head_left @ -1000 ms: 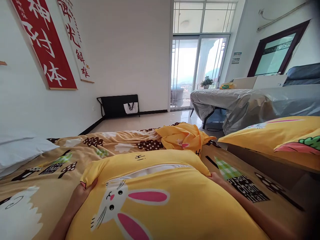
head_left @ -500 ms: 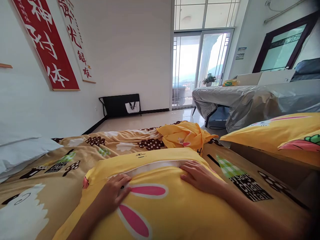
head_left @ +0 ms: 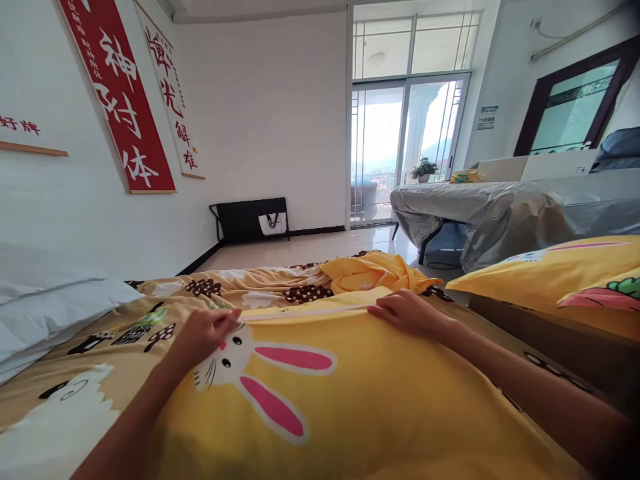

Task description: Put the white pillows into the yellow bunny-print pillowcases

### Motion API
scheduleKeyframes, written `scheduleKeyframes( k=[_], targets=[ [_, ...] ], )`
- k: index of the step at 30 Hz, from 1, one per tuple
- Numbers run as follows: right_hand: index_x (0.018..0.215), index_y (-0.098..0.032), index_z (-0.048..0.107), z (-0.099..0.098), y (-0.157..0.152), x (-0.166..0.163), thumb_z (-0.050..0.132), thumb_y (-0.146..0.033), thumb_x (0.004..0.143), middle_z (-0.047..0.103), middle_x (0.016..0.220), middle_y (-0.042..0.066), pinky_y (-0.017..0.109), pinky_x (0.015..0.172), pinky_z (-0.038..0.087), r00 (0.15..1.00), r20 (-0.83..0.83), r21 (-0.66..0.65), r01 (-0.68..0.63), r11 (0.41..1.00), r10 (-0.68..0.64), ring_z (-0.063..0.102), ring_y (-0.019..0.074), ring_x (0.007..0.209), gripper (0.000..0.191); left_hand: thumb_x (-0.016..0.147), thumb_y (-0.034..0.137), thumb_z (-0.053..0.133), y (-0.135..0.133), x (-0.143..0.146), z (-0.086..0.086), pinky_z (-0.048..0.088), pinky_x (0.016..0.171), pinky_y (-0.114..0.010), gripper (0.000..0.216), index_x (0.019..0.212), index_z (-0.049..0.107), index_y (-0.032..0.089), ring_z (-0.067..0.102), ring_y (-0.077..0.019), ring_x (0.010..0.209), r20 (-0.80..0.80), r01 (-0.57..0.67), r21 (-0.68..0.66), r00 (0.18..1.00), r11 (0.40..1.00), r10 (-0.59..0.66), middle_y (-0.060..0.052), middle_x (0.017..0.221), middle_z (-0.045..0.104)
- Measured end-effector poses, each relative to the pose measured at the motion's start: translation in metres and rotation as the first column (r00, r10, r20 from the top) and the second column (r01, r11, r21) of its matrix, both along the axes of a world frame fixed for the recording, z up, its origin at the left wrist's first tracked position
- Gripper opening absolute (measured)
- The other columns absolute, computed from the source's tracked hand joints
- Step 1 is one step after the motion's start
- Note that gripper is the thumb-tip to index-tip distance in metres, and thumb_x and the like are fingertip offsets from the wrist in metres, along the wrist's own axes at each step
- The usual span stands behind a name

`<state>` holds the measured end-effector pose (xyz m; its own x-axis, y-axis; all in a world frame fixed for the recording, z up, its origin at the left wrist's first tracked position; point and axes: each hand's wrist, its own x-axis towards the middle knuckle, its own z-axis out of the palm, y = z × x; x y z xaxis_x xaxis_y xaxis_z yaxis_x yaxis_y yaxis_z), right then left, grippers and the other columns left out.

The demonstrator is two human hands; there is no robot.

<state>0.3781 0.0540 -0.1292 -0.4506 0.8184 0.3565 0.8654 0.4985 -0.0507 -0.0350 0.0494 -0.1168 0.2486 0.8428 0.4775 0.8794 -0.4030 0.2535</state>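
While the plump yellow rabbit-print pillow (head_left: 320,393) lies on the brown patterned bedsheet (head_left: 100,347), the left hand (head_left: 205,333) pinches its far open edge with fingers drawn together, and the right hand (head_left: 407,312) rests there, fingers loosely spread.

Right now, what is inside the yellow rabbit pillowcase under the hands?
A thin white strip shows along the open edge of the yellow pillowcase, between the left hand and right hand. Everything else inside is covered by the yellow fabric.

left hand (head_left: 205,333) pinching | right hand (head_left: 407,313) flat | yellow pillow (head_left: 350,393) edge
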Motion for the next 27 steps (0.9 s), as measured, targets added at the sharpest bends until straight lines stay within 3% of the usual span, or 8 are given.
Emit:
scheduleKeyframes(
  k=[2, 4, 6, 8, 13, 16, 22, 27],
  targets=[
    [0.053, -0.021, 0.052, 0.031, -0.004, 0.001, 0.026, -0.051, 0.094, 0.058, 0.053, 0.003, 0.028, 0.055, 0.029, 0.999, -0.034, 0.155, 0.030, 0.988, -0.025, 0.048, 0.0143, 0.051, 0.057, 0.087, 0.055, 0.034, -0.007, -0.007, 0.036, 0.031, 0.054, -0.025, 0.051, 0.053, 0.051, 0.020, 0.040, -0.0119, 0.046, 0.054, -0.114, 0.284, 0.993, 0.952, 0.103, 0.002, 0.042, 0.042],
    [0.051, -0.021, 0.049, 0.050, -0.011, 0.003, 0.026, -0.050, 0.094, 0.053, 0.050, 0.003, 0.029, 0.055, 0.027, 0.996, -0.070, 0.344, 0.070, 0.936, -0.049, 0.044, 0.0136, 0.049, 0.056, 0.089, 0.049, 0.033, -0.013, -0.017, 0.052, 0.032, 0.056, -0.026, 0.049, 0.052, 0.049, 0.021, 0.043, -0.0132, 0.048, 0.086, -0.213, 0.539, 0.976, 0.815, 0.198, 0.001, 0.042, 0.044],
    [0.051, -0.021, 0.047, 0.052, -0.016, 0.003, 0.028, -0.047, 0.094, 0.050, 0.048, 0.003, 0.030, 0.055, 0.027, 0.995, -0.088, 0.504, 0.087, 0.859, -0.049, 0.042, 0.0132, 0.048, 0.054, 0.089, 0.044, 0.035, -0.014, -0.028, 0.043, 0.032, 0.056, -0.027, 0.048, 0.046, 0.040, 0.022, 0.043, -0.0143, 0.047, 0.046, -0.203, 0.702, 0.969, 0.682, 0.241, 0.000, 0.040, 0.043],
    [0.051, -0.022, 0.048, 0.034, -0.016, -0.001, 0.033, -0.042, 0.094, 0.048, 0.049, 0.003, 0.030, 0.056, 0.027, 0.998, -0.068, 0.598, 0.054, 0.799, -0.017, 0.041, 0.0134, 0.049, 0.049, 0.087, 0.040, 0.039, -0.010, -0.037, 0.011, 0.031, 0.054, -0.029, 0.047, 0.043, 0.034, 0.024, 0.040, -0.0143, 0.043, -0.040, -0.136, 0.757, 0.967, 0.639, 0.253, -0.001, 0.038, 0.042],
    [0.055, -0.021, 0.053, -0.076, -0.007, -0.024, 0.036, -0.029, 0.096, 0.054, 0.052, 0.002, 0.030, 0.060, 0.030, 0.987, 0.073, 0.562, -0.157, 0.812, 0.140, 0.047, 0.0141, 0.052, 0.046, 0.089, 0.028, 0.043, -0.005, -0.038, -0.119, 0.039, 0.058, -0.028, 0.036, 0.058, 0.059, 0.020, 0.058, -0.0158, 0.053, -0.267, 0.042, 0.550, 0.955, 0.834, 0.128, -0.004, 0.054, 0.063],
    [0.057, -0.020, 0.056, -0.130, -0.010, -0.031, 0.032, -0.026, 0.098, 0.057, 0.055, 0.003, 0.031, 0.062, 0.032, 0.992, 0.070, 0.475, -0.129, 0.870, 0.108, 0.051, 0.0157, 0.055, 0.048, 0.092, 0.027, 0.038, -0.013, -0.027, -0.161, 0.044, 0.064, -0.029, 0.036, 0.071, 0.065, 0.019, 0.062, -0.0168, 0.060, -0.248, 0.031, 0.428, 0.965, 0.903, 0.084, -0.005, 0.064, 0.068],
    [0.059, -0.018, 0.059, -0.113, -0.032, -0.019, 0.038, -0.028, 0.097, 0.061, 0.058, 0.004, 0.030, 0.064, 0.033, 0.992, 0.122, 0.410, -0.079, 0.909, 0.032, 0.055, 0.0146, 0.058, 0.044, 0.093, 0.036, 0.036, -0.034, -0.021, -0.138, 0.045, 0.059, -0.028, 0.040, 0.065, 0.061, 0.022, 0.062, -0.0177, 0.057, -0.172, 0.034, 0.311, 0.985, 0.950, 0.021, -0.003, 0.061, 0.067],
    [0.071, -0.021, 0.058, -0.083, -0.064, -0.016, 0.038, -0.028, 0.095, 0.062, 0.056, 0.001, 0.029, 0.066, 0.040, 0.994, -0.085, 0.377, 0.099, 0.921, -0.072, 0.059, 0.0152, 0.055, 0.032, 0.088, 0.043, 0.046, -0.065, -0.035, -0.141, 0.053, 0.073, -0.030, 0.031, 0.103, 0.063, 0.023, 0.069, -0.0219, 0.079, -0.005, -0.075, 0.335, 0.997, 0.939, 0.081, -0.009, 0.099, 0.072]
  ],
)
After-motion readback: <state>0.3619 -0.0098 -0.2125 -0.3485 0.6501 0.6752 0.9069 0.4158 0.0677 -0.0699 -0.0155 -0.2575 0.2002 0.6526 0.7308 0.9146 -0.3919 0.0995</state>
